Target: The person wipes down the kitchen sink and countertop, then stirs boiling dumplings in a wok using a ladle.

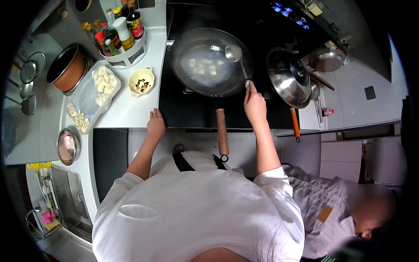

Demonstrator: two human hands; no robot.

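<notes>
My right hand [254, 105] is closed around the handle of a metal ladle [233, 53]. The ladle's bowl is over the right part of a wok [183, 78] on the black stove. Pale chunks [205, 67] lie in cloudy liquid at the wok's middle, and its wooden handle [222, 133] points toward me. At the counter's front edge, left of the stove, my left hand [156, 122] rests with fingers laid out and holds nothing. Behind it stands a small yellow bowl [142, 82] with dark and pale bits inside.
A lidded pan [286, 78] sits right of the wok. On the left counter are a plastic tray [89, 91] of white pieces, a metal bowl [68, 146], a brown pot [67, 70] and a bottle rack [131, 54]. Another person [323, 209] is close behind at right.
</notes>
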